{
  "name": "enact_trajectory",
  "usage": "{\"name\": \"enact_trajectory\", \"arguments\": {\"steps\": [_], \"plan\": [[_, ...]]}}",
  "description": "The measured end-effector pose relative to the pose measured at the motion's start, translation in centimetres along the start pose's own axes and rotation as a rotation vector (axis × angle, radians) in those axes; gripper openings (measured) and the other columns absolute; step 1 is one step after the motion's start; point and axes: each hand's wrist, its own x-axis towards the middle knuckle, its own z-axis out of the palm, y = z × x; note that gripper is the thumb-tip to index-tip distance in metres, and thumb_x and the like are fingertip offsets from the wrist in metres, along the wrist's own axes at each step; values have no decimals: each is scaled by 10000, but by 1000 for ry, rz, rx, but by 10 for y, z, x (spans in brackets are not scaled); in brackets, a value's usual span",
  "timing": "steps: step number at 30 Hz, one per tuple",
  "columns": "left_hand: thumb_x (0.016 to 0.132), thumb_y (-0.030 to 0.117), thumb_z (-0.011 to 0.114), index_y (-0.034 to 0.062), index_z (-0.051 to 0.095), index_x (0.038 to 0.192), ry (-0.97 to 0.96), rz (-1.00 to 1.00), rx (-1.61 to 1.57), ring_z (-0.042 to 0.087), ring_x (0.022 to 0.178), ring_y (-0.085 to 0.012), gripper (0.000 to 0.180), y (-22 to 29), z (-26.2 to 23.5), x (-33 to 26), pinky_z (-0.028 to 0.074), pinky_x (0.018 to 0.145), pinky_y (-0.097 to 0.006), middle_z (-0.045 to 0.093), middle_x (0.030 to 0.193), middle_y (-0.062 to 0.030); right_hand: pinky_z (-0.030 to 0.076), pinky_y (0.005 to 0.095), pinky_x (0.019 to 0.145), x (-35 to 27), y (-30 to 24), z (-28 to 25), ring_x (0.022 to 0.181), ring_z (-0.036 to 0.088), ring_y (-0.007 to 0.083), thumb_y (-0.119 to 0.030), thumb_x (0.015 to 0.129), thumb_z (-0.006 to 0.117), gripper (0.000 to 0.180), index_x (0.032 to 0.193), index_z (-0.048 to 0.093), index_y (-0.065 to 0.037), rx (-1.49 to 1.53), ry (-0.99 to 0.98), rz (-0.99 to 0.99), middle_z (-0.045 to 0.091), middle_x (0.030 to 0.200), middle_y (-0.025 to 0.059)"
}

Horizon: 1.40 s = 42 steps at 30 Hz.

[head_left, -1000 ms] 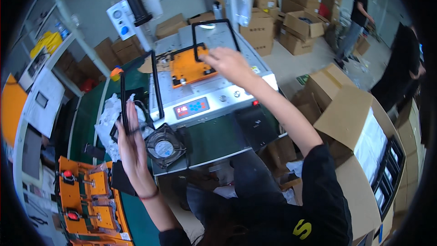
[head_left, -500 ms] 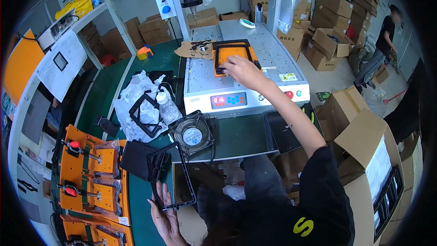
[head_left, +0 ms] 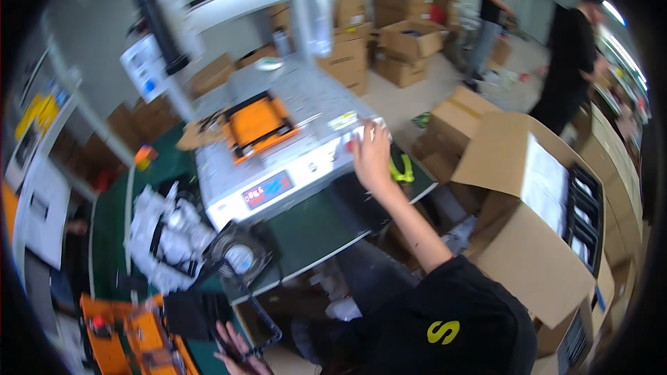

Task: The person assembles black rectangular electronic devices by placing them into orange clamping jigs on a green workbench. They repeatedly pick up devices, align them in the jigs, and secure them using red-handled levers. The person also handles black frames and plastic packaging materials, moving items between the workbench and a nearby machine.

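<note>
My right hand (head_left: 373, 156) lies over the right end of the white machine's front panel (head_left: 316, 167), next to a red button (head_left: 349, 146). Its fingers are stretched out and hold nothing; what lies under them is hidden. Low in the picture, my left hand (head_left: 240, 348) holds a thin black rectangular frame (head_left: 267, 321), its fingers partly spread and blurred. On the machine's grey bed sits an orange fixture (head_left: 258, 125) with a black frame (head_left: 235, 140) around its edges. The machine's black cylindrical head (head_left: 161, 31) stands above the bed, to the fixture's left.
A round fan (head_left: 240, 257) and white plastic wrapping (head_left: 156, 236) lie on the green table, left of the machine. Orange clamping jigs (head_left: 142, 337) stand at lower left. An opened carton (head_left: 511, 236) with black parts is at right. Two people stand farther back.
My right hand has left the orange fixture and moved right, onto the front panel by the buttons. The left hand keeps the black frame. The view has turned right, bringing in a second person.
</note>
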Motion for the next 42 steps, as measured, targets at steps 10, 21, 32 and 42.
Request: {"name": "enact_trajectory", "arguments": {"steps": [10, 21, 32, 42], "plan": [[970, 404, 419, -4, 311, 1413, -67, -43, 134, 196, 1415, -269, 612, -40, 30, 13, 115, 1184, -397, 231, 1529, -125, 406, 384, 948, -52, 68, -23, 1242, 438, 297, -222, 857, 613, 570, 1367, 415, -60, -170, -291, -166, 446, 1374, 146], [971, 414, 445, 31, 335, 1417, -30, -23, 146, 351, 1342, -254, 599, -65, 59, -22, 231, 1132, -426, 387, 1449, -128, 426, 440, 858, -22, 67, -23, 1059, 471, 361, -283, 814, 676, 440, 1187, 588, -66, -154, -276, -36, 492, 1126, 202], [1008, 312, 379, -33, 246, 1425, -243, -177, -332, 239, 1393, -314, 557, -99, 43, -41, 257, 1161, -371, 246, 1498, -201, 304, 375, 1035, -84, 5, -83, 1203, 420, 189, -486, 889, 572, 702, 1397, 363, -48, 1656, -1025, 331, 405, 1331, 124], [967, 474, 390, 20, 166, 1468, -282, -444, -236, 308, 1354, -389, 712, -108, 62, -45, 372, 1060, -457, 200, 1513, -218, 180, 545, 1114, -140, -66, -74, 1327, 276, 510, -708, 592, 686, 1222, 1500, -23, -300, 2587, -1373, 544, 201, 1471, 315]]}}
